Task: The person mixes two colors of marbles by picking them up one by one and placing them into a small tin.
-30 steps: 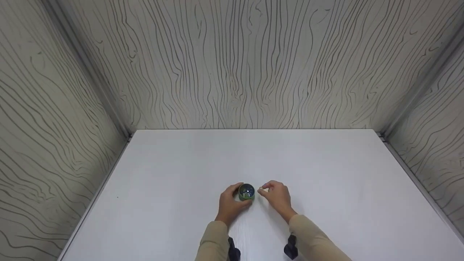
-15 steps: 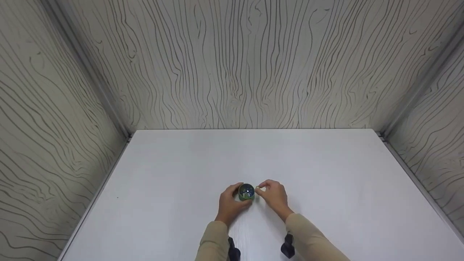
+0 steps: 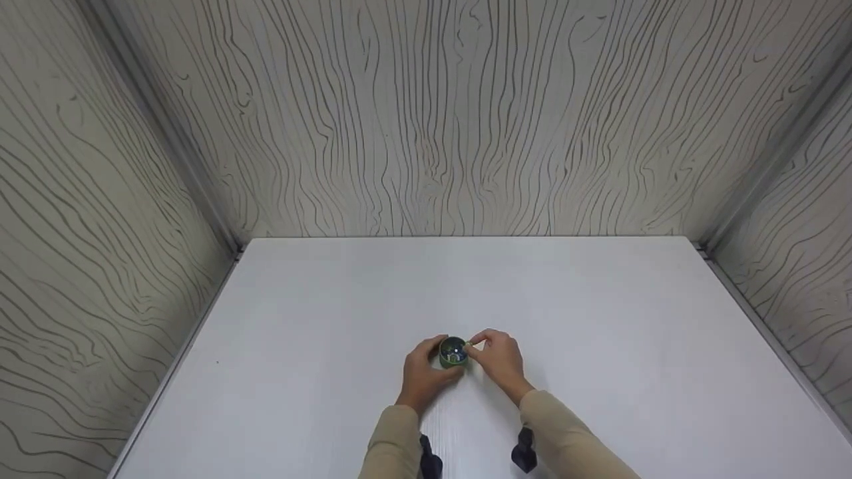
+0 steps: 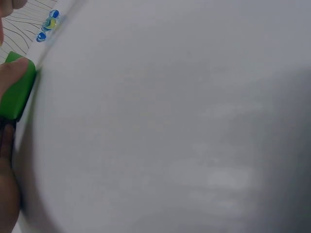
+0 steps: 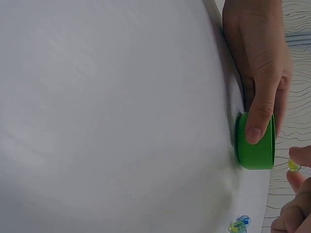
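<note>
A small round green cup [image 3: 453, 362] with a dark, shiny inside stands on the white table. My left hand [image 3: 424, 376] holds it from the left; in the right wrist view the thumb of that left hand [image 5: 262, 73] presses the wall of the green cup [image 5: 257, 155]. My right hand [image 3: 500, 359] is at the cup's right rim. Between its thumb and a finger it pinches a clear marble [image 5: 293, 166] with yellow inside. The left wrist view catches only part of the green cup [image 4: 19, 90].
Several glass marbles [image 4: 48, 23], blue and yellow, lie on the table beyond the cup in the left wrist view. The white tabletop [image 3: 333, 299] is bounded by a patterned back wall [image 3: 426, 133] and side walls.
My right hand has moved left with the marble, from beside the cup to its rim. My left hand and the cup have stayed in place.
</note>
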Action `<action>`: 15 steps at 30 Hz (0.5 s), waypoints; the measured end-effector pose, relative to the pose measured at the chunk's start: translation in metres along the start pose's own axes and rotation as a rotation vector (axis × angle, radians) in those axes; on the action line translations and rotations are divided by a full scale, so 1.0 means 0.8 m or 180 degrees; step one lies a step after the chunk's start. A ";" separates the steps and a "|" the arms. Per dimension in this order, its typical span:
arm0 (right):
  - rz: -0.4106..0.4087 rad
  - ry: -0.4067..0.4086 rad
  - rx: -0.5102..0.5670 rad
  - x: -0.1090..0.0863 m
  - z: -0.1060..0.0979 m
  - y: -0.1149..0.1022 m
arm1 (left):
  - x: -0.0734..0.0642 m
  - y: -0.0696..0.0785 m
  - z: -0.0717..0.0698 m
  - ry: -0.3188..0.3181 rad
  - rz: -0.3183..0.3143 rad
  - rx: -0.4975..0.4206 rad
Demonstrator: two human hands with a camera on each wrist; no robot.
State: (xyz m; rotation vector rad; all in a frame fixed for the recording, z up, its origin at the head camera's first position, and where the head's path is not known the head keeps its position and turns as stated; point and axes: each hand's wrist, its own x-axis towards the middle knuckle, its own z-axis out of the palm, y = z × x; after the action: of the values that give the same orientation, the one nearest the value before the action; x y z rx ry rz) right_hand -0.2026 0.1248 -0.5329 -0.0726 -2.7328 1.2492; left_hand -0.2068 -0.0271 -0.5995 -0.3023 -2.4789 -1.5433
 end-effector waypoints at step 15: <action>0.0039 -0.0011 -0.0001 0.001 0.005 -0.002 | 0.000 0.003 -0.002 -0.0028 -0.0033 -0.0037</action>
State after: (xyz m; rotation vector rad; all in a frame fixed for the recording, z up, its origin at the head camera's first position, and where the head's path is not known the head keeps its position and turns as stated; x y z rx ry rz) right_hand -0.2040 0.1208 -0.5340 -0.0873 -2.7394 1.2534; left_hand -0.2056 -0.0276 -0.5965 -0.2993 -2.4828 -1.5642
